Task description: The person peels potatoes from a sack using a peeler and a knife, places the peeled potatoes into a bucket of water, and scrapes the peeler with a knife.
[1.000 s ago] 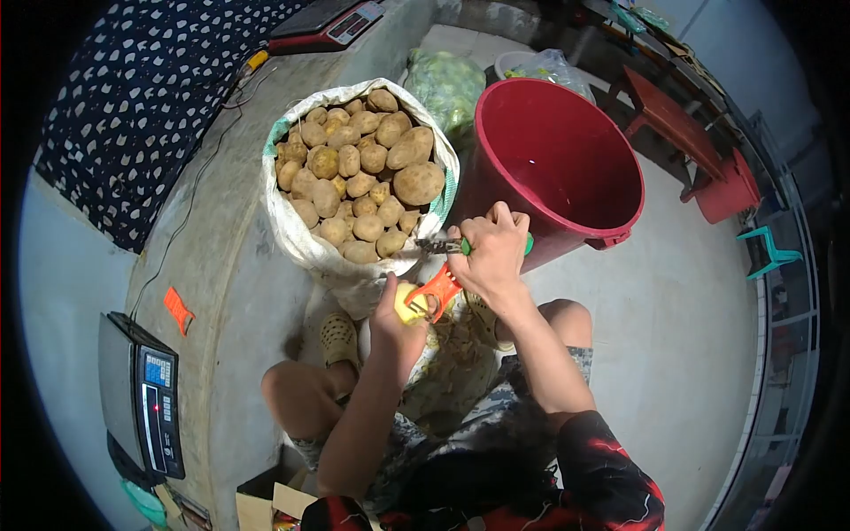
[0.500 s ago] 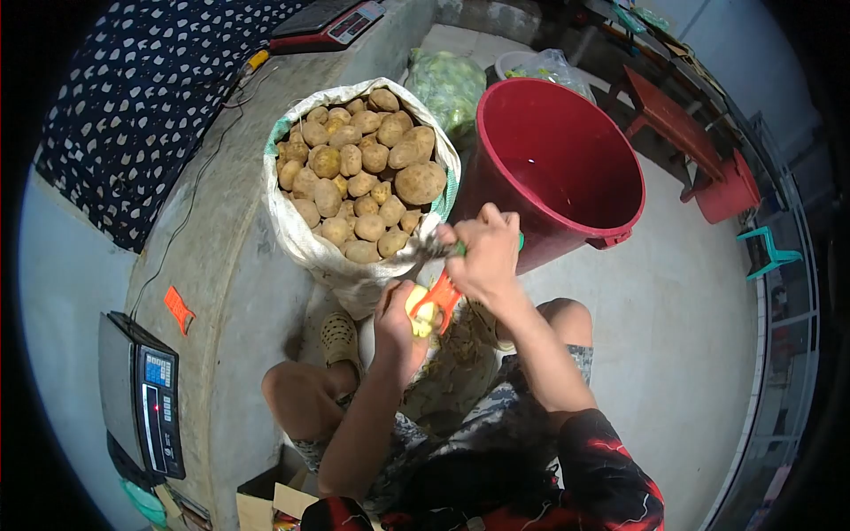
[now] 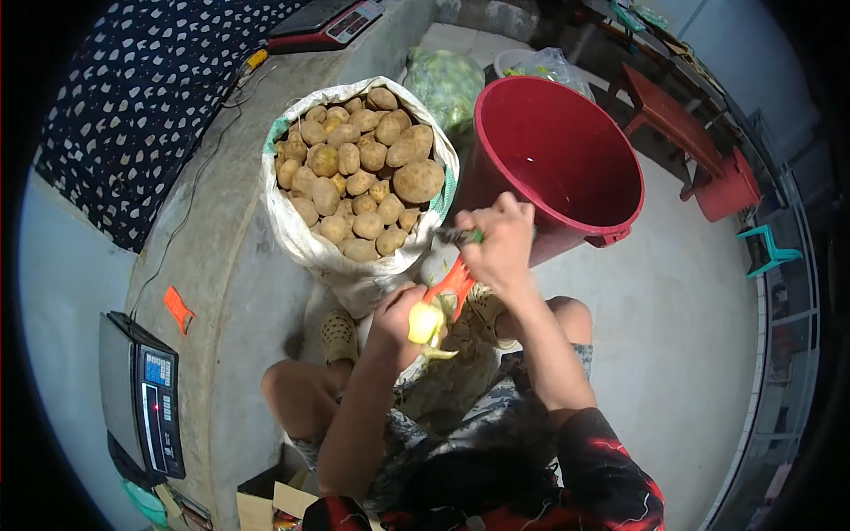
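My left hand [image 3: 397, 317] is closed around a potato [image 3: 423, 324] whose yellow, peeled flesh faces right; a strip of peel hangs from its lower side. Gripped in my right hand [image 3: 498, 246] is an orange peeler [image 3: 456, 281], its head beside the potato. From the same hand a dark, narrow piece with a green part [image 3: 456, 235] juts left; its kind is hard to make out. Just beyond my hands stands a white sack [image 3: 292, 221] full of unpeeled potatoes [image 3: 361, 182]. Peelings [image 3: 456, 376] lie on the floor between my legs.
A large red tub [image 3: 558, 196] stands right of the sack, with a bag of green produce [image 3: 443, 93] behind. Along the left ledge are a second orange peeler [image 3: 179, 308] and a digital scale [image 3: 159, 407]. A red bench [image 3: 668, 119] and teal stool [image 3: 768, 251] are at right.
My right hand has moved slightly right with the peeler, drawing its head back from over the potato. More peeled flesh shows, and a peel strip now dangles below. My left hand stays nearly in place.
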Available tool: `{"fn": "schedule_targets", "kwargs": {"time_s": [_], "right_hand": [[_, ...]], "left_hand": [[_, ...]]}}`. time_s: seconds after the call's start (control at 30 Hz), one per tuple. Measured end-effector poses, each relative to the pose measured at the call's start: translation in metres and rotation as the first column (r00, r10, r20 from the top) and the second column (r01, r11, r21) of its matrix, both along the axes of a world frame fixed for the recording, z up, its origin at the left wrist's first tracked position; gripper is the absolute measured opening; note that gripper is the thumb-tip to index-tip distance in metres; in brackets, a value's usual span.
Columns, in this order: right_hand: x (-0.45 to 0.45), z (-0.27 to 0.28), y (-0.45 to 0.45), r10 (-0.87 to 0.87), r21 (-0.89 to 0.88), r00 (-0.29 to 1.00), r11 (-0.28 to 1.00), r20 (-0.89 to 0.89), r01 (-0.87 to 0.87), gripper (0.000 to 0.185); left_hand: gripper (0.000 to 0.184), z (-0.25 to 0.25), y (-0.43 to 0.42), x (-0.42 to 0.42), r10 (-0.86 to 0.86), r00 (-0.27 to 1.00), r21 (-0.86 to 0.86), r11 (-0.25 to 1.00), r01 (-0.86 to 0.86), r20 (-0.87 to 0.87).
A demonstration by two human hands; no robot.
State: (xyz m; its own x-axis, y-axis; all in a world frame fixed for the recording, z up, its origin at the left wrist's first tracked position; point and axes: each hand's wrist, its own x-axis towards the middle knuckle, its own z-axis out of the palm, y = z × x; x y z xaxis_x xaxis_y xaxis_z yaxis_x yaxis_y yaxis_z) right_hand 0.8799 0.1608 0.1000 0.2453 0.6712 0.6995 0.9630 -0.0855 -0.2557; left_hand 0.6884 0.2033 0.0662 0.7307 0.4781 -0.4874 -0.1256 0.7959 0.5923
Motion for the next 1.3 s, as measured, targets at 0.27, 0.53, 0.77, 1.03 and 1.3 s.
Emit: {"fn": "schedule_targets", "kwargs": {"time_s": [0.27, 0.53, 0.77, 1.03, 1.3], "right_hand": [[-0.024, 0.016, -0.005, 0.046, -0.02, 0.999, 0.999, -0.004, -0.046, 0.019], [0.028, -0.02, 0.001, -0.198, -0.23, 0.925, 0.965, -0.324, 0.126, 0.02], [-0.027, 0.014, -0.004, 0.08, -0.027, 0.996, 0.996, 0.033, -0.08, 0.019], [0.012, -0.02, -0.001, -0.112, -0.13, 0.934, 0.989, -0.339, 0.071, 0.011], [-0.005, -0.011, 0.002, -0.005, -0.002, 0.997, 1.0, -0.072, 0.005, 0.015]], "left_hand": [[0.022, -0.02, 0.002, 0.014, 0.349, 0.937, -0.306, 0.895, -0.324, 0.03], [0.018, -0.01, 0.004, -0.004, -0.092, 0.987, -0.098, 0.99, 0.105, 0.13], [0.019, -0.028, -0.002, 0.007, 0.266, 0.962, -0.213, 0.946, -0.247, 0.066], [0.019, -0.023, 0.005, 0.004, 0.049, 0.996, -0.212, 0.977, -0.033, 0.071], [0.025, -0.04, 0.0, 0.003, 0.075, 0.995, -0.042, 0.997, -0.072, 0.062]]}}
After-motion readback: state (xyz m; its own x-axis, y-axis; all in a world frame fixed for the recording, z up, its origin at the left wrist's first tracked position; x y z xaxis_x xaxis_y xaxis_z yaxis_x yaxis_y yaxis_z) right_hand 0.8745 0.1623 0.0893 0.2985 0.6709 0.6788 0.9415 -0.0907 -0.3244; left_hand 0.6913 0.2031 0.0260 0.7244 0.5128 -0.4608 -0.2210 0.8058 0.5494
